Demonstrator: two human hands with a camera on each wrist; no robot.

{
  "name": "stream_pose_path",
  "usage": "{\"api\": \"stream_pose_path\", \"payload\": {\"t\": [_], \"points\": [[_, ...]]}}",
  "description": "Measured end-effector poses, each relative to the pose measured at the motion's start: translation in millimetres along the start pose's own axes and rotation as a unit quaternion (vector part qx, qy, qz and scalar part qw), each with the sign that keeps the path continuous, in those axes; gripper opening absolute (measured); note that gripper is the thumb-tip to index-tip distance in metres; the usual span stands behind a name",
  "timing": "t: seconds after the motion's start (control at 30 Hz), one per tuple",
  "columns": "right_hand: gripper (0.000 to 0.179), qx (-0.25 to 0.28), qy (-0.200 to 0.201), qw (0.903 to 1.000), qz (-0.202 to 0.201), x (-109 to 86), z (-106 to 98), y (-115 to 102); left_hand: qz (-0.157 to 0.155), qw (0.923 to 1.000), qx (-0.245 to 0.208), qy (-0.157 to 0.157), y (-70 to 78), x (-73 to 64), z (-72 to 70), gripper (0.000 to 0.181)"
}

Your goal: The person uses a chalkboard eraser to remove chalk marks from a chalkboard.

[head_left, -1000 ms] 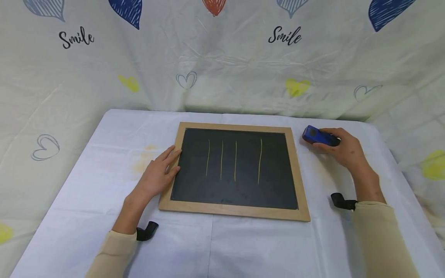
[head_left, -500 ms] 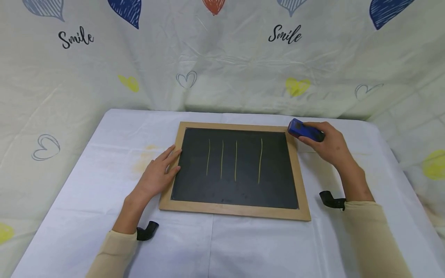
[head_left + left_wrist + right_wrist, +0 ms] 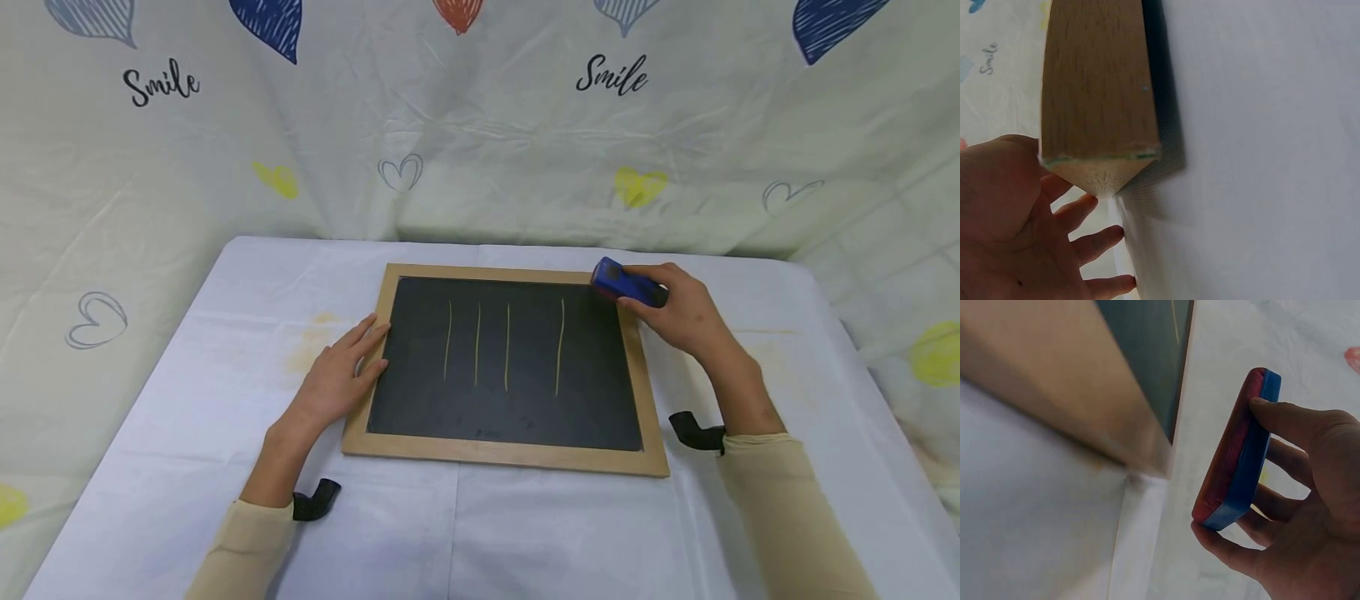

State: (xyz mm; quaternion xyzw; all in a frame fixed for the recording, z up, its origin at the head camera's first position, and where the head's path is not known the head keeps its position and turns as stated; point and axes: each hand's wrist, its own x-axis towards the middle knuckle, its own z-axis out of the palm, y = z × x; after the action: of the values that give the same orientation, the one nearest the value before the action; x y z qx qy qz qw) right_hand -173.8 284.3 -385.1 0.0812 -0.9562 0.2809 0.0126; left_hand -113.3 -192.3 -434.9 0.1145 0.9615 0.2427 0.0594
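- Blue eraser [image 3: 1244,469]: small oblong block with rounded corners; blue backing, thick red pad on one face, the pad's side looking finely ridged in the right wrist view. The end nearest the hand looks dark from the head view.
- Eraser location: over the far right corner of the framed blackboard [image 3: 502,417], covering part of the frame there. Right wrist view shows a gap between it and the wood, so held off the board, pad side toward it.
- Right hand [image 3: 678,312]: grasping the eraser by its edges, thumb on one side, fingertips on the other.
- Left hand [image 3: 333,383]: no grasp; fingers spread, tips resting against the left rail of the frame.
- Board: lies flat, dark slate-coloured face, faint smudges toward the near edge. Pale wooden frame [image 3: 504,452], grain showing up close in the left wrist view as short dark flecks; a greenish trace along one edge at the corner.
- Marks: four thin yellow lines [image 3: 507,346], roughly upright, slightly wavering. Three sit close together left of middle; the fourth stands farther right.
- Surroundings: white tablecloth [image 3: 525,533] with yellowish stains left of the board; behind, a pale backdrop [image 3: 510,208] printed with hearts and "Smile".
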Motion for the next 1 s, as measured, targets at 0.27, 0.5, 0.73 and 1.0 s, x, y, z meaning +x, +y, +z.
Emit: {"api": "stream_pose_path", "payload": {"t": [0.27,0.5,0.73,1.0], "points": [[0.056,-0.001,-0.024,0.9997,-0.005,5.5,9,-20,0.0,1.0,0.0,0.0,-2.4,-1.2,0.4,0.06],[0.058,-0.006,-0.027,0.9995,-0.014,9.3,16,-26,-0.002,1.0,0.004,-0.003,-3.7,-1.0,1.4,0.06],[0.059,-0.031,-0.027,0.9991,-0.007,13.3,24,-26,0.0,1.0,0.005,0.0,-3.2,2.2,2.6,0.06],[0.061,-0.06,-0.049,0.9968,0.017,17.2,36,-29,-0.005,1.0,-0.001,-0.003,-3.3,0.3,3.5,0.061]]}}
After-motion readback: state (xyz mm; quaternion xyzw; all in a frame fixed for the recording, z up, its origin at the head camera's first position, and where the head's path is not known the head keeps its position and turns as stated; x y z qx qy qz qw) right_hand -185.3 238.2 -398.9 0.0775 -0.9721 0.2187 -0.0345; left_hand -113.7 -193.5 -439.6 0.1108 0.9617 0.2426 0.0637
